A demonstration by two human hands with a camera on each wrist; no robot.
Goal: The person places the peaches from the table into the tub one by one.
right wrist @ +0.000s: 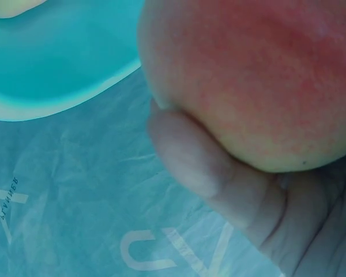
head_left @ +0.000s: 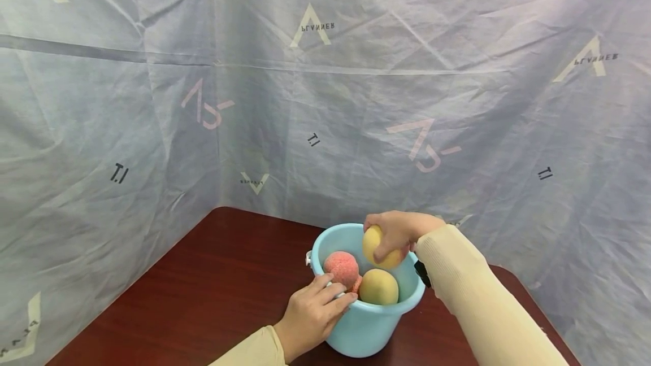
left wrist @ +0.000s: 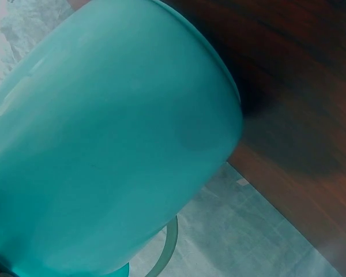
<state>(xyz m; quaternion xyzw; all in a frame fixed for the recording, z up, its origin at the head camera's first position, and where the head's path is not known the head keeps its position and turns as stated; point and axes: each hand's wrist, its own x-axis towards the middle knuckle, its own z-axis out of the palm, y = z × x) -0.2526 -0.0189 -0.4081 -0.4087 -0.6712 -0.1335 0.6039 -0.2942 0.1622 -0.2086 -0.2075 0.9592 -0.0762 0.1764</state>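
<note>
A light blue bucket point(head_left: 363, 332) stands on the table, its outer wall point(left wrist: 115, 133) filling much of the left wrist view. My left hand point(head_left: 313, 312) grips its near left rim, fingers lying over the edge. Above the bucket's far right side, my right hand point(head_left: 399, 229) holds a yellow peach point(head_left: 373, 239) between thumb and fingers. The right wrist view shows the red blush on this peach point(right wrist: 265, 81) and a finger curled under it. Inside the bucket lie a rough pinkish-red ball point(head_left: 341, 268), a yellow round fruit point(head_left: 379, 287) and a partly hidden red piece point(head_left: 357, 284).
The dark reddish-brown table point(head_left: 203, 292) extends left of the bucket. Grey printed cloth point(head_left: 356, 100) hangs behind and along both sides. A white handle joint point(head_left: 308, 258) sits on the bucket's left rim, and a curved handle point(left wrist: 168, 248) hangs beside it in the left wrist view.
</note>
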